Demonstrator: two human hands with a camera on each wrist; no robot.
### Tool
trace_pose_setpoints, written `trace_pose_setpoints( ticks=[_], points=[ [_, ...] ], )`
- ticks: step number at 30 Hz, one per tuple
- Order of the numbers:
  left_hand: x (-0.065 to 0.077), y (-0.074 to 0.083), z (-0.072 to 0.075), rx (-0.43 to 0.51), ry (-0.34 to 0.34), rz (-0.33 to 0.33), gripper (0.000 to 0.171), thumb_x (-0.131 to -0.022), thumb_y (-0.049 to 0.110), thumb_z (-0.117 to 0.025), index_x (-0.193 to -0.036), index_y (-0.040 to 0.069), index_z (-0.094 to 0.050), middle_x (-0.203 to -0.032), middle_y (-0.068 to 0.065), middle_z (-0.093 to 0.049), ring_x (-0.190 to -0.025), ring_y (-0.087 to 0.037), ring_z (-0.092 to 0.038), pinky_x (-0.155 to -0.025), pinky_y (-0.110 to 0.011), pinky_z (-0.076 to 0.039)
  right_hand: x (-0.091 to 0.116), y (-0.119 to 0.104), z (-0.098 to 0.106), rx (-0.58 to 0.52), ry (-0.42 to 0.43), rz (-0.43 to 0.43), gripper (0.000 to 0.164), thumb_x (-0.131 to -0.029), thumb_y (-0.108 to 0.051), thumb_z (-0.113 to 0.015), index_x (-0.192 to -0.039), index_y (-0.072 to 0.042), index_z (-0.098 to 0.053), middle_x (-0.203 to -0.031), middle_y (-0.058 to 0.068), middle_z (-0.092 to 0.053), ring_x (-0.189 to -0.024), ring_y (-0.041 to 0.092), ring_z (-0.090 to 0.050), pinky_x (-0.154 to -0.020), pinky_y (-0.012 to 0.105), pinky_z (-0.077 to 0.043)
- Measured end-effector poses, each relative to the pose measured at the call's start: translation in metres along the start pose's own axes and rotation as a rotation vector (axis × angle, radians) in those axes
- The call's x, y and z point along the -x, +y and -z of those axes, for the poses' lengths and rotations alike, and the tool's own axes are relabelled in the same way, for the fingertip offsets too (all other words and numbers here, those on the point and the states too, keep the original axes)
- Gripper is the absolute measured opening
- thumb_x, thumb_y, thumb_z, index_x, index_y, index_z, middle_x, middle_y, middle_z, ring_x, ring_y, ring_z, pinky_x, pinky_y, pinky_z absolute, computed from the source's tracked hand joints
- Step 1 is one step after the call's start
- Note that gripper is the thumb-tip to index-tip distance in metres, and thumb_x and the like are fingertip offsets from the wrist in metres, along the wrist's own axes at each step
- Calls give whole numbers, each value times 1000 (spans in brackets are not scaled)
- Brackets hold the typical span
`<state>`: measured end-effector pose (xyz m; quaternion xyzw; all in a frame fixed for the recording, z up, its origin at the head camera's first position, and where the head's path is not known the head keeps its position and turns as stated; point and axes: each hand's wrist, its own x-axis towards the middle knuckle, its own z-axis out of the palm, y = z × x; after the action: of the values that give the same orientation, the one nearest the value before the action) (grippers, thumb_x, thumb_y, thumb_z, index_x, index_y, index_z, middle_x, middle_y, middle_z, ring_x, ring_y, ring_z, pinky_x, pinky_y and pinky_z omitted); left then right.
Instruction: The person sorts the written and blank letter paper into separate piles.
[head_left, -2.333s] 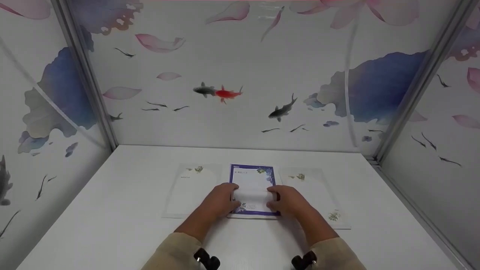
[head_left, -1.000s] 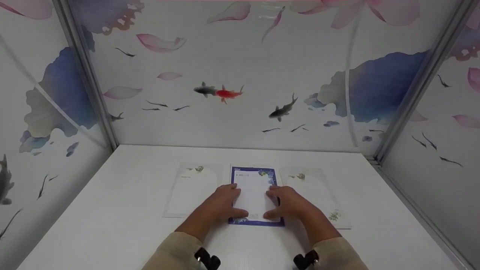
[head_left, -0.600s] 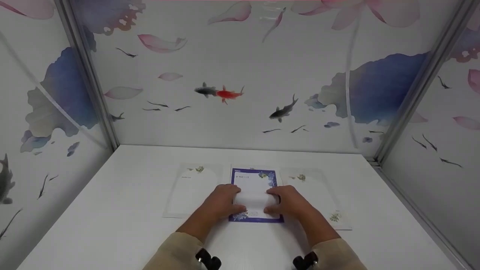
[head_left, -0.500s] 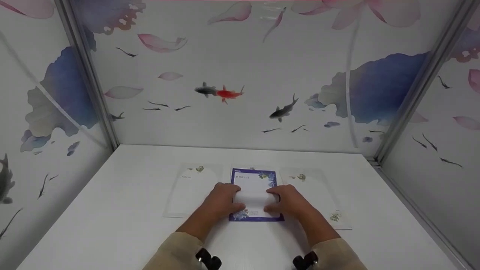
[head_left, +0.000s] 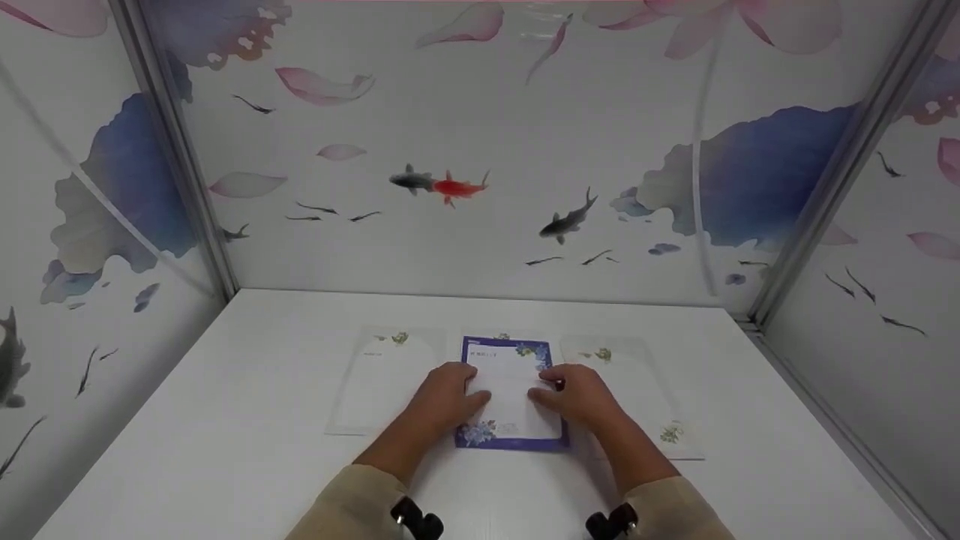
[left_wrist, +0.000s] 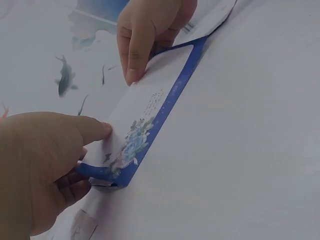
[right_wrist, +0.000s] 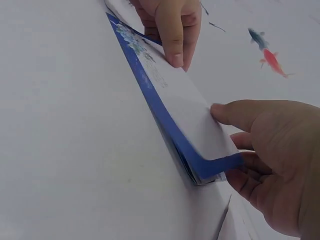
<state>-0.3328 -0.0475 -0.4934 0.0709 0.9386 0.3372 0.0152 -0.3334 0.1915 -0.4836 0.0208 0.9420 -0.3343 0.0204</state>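
Blue-bordered letter paper (head_left: 511,411) with printed blue flowers lies in front of me, held from both sides. My left hand (head_left: 446,397) grips its left edge, thumb on the top face and fingers curled at the side. On the opposite edge, my right hand (head_left: 583,394) pinches the paper the same way. In the right wrist view the letter paper (right_wrist: 177,102) shows several layers along its near edge and is slightly bowed. The left wrist view shows its flowered corner (left_wrist: 132,145) beside my left hand (left_wrist: 45,170). A pale sheet with a green print (head_left: 504,335) peeks out behind the far edge.
Pale sheets with small flower prints lie flat on either side, a left sheet (head_left: 375,382) and a right sheet (head_left: 630,390), partly behind my forearms. The white table (head_left: 247,450) is enclosed by panels printed with fish and petals, such as the back panel (head_left: 480,247).
The bulge across the paper's middle has flattened, and its near edge has moved slightly toward me. Both thumbs have slid a little farther up the paper, away from my body.
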Motion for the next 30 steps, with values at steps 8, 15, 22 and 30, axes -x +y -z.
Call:
trace_pose_setpoints(
  ticks=[8, 15, 22, 30],
  points=[
    [-5, 4, -2, 112, 113, 82, 58, -101, 19, -72, -154, 5, -55, -159, -17, -56, -153, -37, -49, -129, -53, -39, 1, -4, 3, -148, 76, -101, 57, -94, -19, -79, -148, -8, -63, -152, 18, -64, -134, 37, -66, -114, 54, -54],
    [-7, 3, -1, 187, 148, 122, 55, -98, 15, -74, -151, 5, -59, -151, -14, -64, -150, -36, -53, -128, -53, -40, -4, -5, 6, -243, 79, -162, 54, -98, -12, -76, -150, -8, -61, -136, 14, -73, -115, 27, -72, -104, 45, -62],
    [-8, -3, 3, 258, 158, 157, 49, -101, 16, -70, -148, 7, -62, -141, -11, -71, -141, -32, -61, -122, -51, -47, -6, -6, 7, -300, 75, -177, 47, -101, -13, -72, -147, -10, -65, -133, 12, -73, -114, 25, -71, -106, 43, -61],
    [-12, -13, 15, 306, 175, 214, 44, -106, 14, -60, -150, 12, -61, -144, -9, -69, -144, -31, -60, -123, -52, -47, -6, -19, 2, -446, 34, -234, 44, -105, -10, -66, -148, -13, -64, -133, 11, -70, -117, 25, -70, -105, 43, -62]
  ],
)
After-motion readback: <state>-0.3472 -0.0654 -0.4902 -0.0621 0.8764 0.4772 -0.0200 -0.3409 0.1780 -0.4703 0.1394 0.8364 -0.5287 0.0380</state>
